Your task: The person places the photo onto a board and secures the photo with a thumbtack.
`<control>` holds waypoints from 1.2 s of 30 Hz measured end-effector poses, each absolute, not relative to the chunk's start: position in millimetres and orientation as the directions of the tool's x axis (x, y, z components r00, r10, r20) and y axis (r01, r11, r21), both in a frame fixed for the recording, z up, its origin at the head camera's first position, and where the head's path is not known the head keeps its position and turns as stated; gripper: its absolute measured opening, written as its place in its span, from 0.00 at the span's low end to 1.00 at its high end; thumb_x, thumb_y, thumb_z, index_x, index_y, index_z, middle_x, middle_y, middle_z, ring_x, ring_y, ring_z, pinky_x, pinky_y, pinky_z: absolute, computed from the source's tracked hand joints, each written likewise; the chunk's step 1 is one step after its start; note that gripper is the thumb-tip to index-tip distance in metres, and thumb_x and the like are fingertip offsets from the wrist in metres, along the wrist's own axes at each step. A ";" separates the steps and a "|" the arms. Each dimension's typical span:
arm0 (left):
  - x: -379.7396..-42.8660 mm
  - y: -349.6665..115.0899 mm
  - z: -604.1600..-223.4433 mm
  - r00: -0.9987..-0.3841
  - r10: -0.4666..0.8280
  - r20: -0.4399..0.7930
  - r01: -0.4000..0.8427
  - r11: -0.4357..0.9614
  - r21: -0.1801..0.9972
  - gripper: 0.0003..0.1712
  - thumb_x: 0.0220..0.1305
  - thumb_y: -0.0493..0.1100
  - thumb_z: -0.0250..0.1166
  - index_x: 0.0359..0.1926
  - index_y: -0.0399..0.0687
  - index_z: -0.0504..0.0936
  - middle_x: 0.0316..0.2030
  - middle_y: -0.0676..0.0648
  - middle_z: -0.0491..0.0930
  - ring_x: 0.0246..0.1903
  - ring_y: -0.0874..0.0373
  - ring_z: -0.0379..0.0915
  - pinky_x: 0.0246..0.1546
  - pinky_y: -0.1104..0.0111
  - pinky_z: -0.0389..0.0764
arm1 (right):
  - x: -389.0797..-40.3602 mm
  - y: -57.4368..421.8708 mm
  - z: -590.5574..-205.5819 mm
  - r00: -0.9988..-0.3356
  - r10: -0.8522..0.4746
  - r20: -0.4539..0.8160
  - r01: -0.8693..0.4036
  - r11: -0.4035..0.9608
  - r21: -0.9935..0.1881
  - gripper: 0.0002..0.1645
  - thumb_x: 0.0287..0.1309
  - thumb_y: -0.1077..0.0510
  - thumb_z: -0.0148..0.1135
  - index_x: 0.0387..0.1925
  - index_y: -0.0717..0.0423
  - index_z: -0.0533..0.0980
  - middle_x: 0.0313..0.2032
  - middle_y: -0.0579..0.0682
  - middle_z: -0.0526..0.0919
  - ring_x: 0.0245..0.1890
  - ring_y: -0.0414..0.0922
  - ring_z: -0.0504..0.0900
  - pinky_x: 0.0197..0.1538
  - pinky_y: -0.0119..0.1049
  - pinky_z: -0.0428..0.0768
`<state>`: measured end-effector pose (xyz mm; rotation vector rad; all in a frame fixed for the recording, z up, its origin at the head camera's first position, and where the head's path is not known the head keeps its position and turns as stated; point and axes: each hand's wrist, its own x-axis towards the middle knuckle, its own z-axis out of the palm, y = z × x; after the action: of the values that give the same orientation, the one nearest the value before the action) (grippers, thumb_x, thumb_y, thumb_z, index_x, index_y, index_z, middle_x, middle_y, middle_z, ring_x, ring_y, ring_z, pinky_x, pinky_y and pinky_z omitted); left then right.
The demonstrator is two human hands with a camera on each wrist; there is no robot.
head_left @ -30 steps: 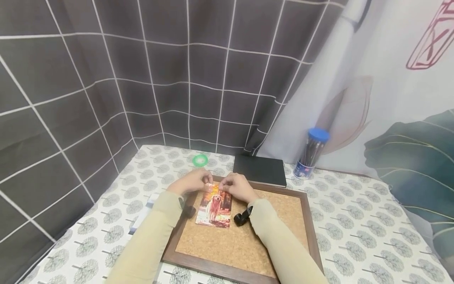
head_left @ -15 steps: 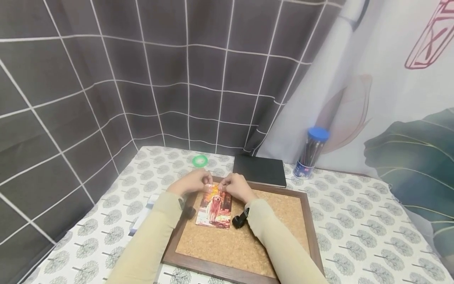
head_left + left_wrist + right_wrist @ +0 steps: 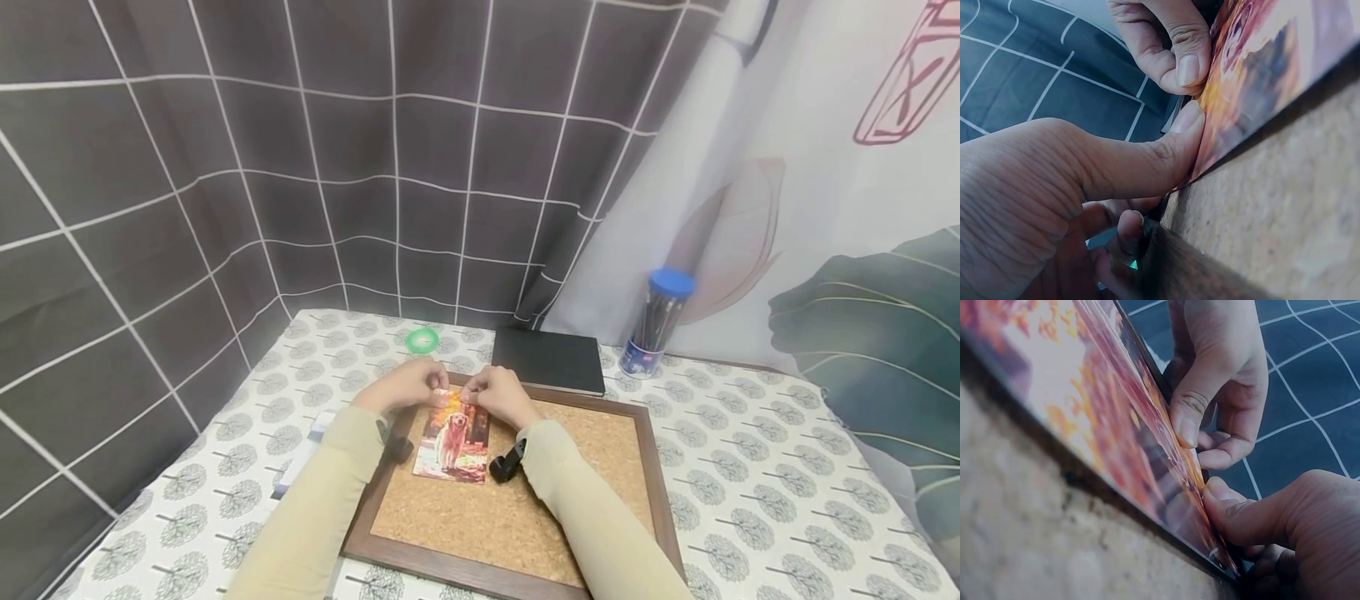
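Note:
A photo of a golden dog (image 3: pixel 452 442) lies over the left part of a wood-framed cork board (image 3: pixel 480 525). My left hand (image 3: pixel 405 387) pinches its top edge near the left corner, thumb on the printed face. Close beside it, my right hand (image 3: pixel 507 397) pinches the same edge toward the right corner. In the left wrist view the left thumb (image 3: pixel 1179 144) presses the glossy print (image 3: pixel 1260 69), and its other fingers curl behind the edge. The right wrist view shows the right thumb (image 3: pixel 1229 509) on the print, the fingers behind it mostly hidden.
Behind the board lie a black notebook (image 3: pixel 547 360) and a green ring, like a tape roll (image 3: pixel 422 340). A clear pen jar with a blue lid (image 3: pixel 658 321) stands at back right. Something white and blue (image 3: pixel 300 458) is partly hidden by my left sleeve.
My right wrist has shifted slightly left over the last second. Both hands keep their hold on the photo's top edge, and the photo stays almost in place.

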<state>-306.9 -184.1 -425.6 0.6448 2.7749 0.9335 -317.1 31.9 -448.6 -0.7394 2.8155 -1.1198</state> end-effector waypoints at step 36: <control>-309.3 -182.9 -427.2 -0.905 0.424 -0.022 0.321 0.717 0.619 0.13 0.53 0.44 0.76 0.37 0.51 0.80 0.38 0.50 0.78 0.41 0.54 0.73 0.51 0.53 0.75 | -315.4 33.3 -449.3 -0.910 -0.387 0.150 -0.374 0.607 -0.701 0.07 0.51 0.56 0.75 0.23 0.49 0.84 0.23 0.44 0.75 0.28 0.42 0.72 0.39 0.38 0.72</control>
<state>-309.3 -182.9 -427.2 0.6027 2.7580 0.9490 -315.4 33.3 -449.3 -0.6629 2.8014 -1.2153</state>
